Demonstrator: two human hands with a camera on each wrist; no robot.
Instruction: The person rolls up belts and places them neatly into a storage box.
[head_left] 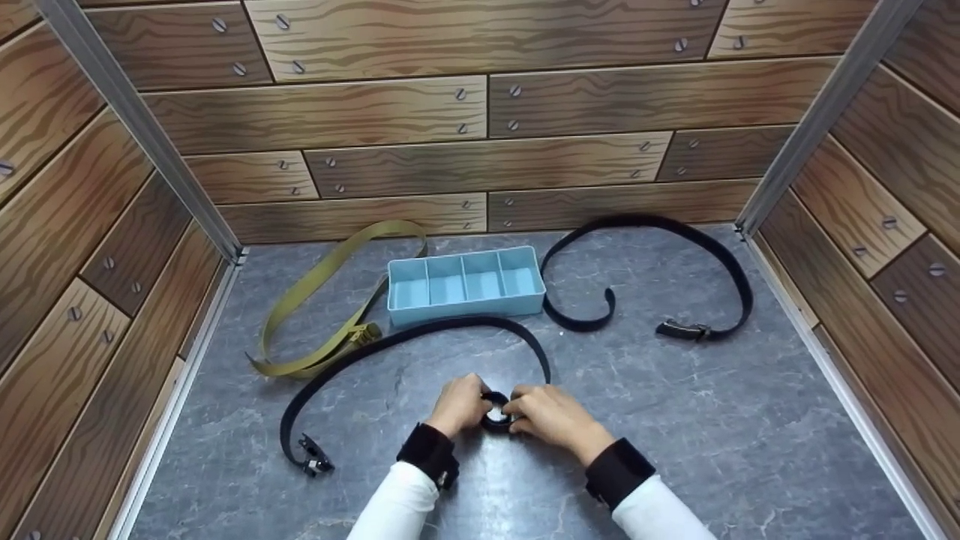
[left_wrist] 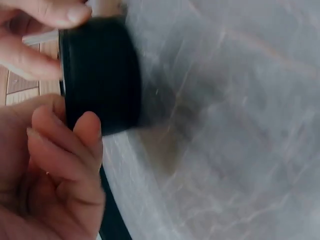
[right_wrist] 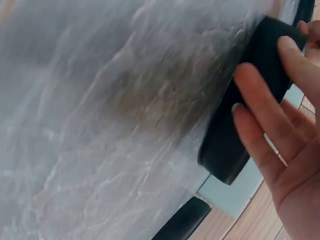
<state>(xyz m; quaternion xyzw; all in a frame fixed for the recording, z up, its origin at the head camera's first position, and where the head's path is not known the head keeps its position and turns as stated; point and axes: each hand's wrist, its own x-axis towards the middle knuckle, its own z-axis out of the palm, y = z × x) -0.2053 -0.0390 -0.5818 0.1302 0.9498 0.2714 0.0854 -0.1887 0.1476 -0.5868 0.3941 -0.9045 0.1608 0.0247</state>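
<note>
Near the front of the surface, a black belt (head_left: 450, 323) has one end bent round into a small coil. My left hand (head_left: 459, 405) grips the coil's left side, and my right hand (head_left: 556, 416) holds its right side. The wrist views show the coiled part (left_wrist: 102, 75) upright on its edge, with fingertips of the right hand (right_wrist: 280, 125) along its outer face. From the coil the strap arcs back and left to its buckle (head_left: 315, 457), which lies on the surface.
Behind the hands stands a light blue tray (head_left: 466, 308) with several compartments. An olive belt (head_left: 307, 289) lies looped on its left. Another black belt (head_left: 724, 255) curves on its right, buckle at the front. Wood-patterned walls (head_left: 480, 169) enclose the grey marbled surface (head_left: 712, 420).
</note>
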